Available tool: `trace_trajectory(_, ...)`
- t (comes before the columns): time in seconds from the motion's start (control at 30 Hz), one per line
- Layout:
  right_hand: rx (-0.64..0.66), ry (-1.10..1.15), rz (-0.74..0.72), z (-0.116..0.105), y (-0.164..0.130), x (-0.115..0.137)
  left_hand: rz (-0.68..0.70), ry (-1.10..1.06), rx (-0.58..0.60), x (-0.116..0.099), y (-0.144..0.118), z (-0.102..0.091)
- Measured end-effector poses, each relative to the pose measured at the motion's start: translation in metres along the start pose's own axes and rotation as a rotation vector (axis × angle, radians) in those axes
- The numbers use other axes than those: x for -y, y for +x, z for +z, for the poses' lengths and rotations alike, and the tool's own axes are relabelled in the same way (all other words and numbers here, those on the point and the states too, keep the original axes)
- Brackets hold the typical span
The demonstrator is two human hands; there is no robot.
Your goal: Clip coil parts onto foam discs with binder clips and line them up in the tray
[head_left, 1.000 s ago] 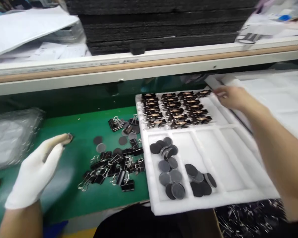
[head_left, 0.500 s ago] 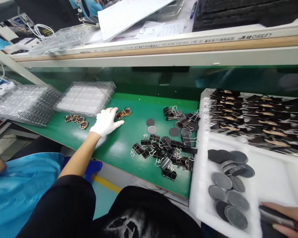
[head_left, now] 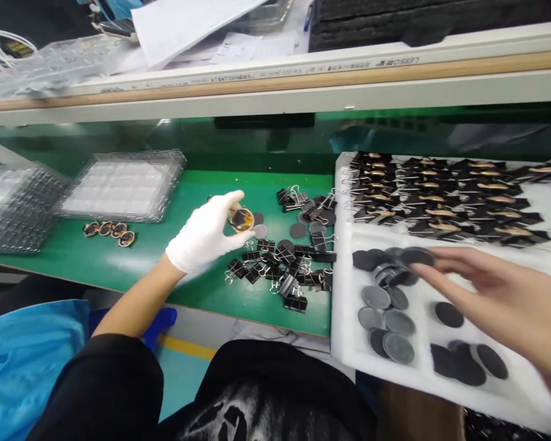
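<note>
My left hand (head_left: 206, 229), in a white glove, is raised over the green bench. Its thumb and fingers pinch a round gold-rimmed piece (head_left: 242, 219) with a dark and amber face. My bare right hand (head_left: 487, 288) reaches in from the right over a white tray (head_left: 342, 306), closed on a dark grey disc (head_left: 417, 256) at its fingertips. Below those fingertips several loose grey discs (head_left: 375, 297) lie in the tray's left compartment. More black discs (head_left: 449, 314) rest in the compartment under my right hand.
Several black binder clips (head_left: 296, 302) are heaped on the bench beside the tray. Rows of clips gripping pieces (head_left: 429, 184) fill the tray's far part. More gold-rimmed pieces (head_left: 126, 238) lie left, near stacked clear plastic trays (head_left: 119, 184). A shelf edge (head_left: 275, 110) overhangs the bench.
My left hand has moved right and lifted a gold-rimmed piece off the bench. My right hand has come from the lower right to the discs. The view has shifted right.
</note>
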State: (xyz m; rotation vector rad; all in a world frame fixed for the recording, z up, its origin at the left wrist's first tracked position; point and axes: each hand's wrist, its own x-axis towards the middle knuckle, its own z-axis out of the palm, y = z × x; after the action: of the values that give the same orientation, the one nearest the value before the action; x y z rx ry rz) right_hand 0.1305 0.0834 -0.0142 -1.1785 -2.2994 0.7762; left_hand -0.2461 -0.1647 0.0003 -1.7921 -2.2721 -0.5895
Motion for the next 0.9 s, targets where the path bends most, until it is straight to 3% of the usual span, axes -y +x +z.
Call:
trace_trajectory(0.1, 0.325, 0.367, -0.034, 0.026, 0.006, 0.061, 0.201, -0.056, 0.048, -0.050, 0.030, 0.004)
trace_trajectory(0.17, 0.467, 0.506, -0.075, 0.039, 0.011, 0.084, 0.298, -0.066, 0.101, -0.076, 0.047, 0.007)
trace_trajectory(0.33, 0.489, 0.511, -0.165, 0.047, 0.014, 0.087, 0.561, -0.143, 0.142, -0.103, 0.068, 0.021)
trace_trajectory(0.47, 0.511, 0.389, -0.216, 0.052, 0.011, 0.082, 0.629, -0.233, 0.231, -0.110, 0.068, 0.032)
trace_trajectory(0.6, 0.567, 0.612, -0.032, 0.056, 0.012, 0.081, 0.652, -0.173, 0.274, -0.101, 0.074, 0.030)
trace_trajectory(0.7, 0.559, 0.798, 0.166, 0.056, 0.017, 0.076, 0.413, -0.030, 0.264, -0.073, 0.092, 0.029)
trace_trajectory(0.8, 0.533, 0.924, 0.279, 0.056, 0.023, 0.072, 0.137, 0.171, 0.329, -0.044, 0.112, 0.038)
trace_trajectory(0.9, 0.531, 0.962, 0.326, 0.059, 0.026, 0.069, 0.155, 0.281, 0.413, -0.031, 0.122, 0.059)
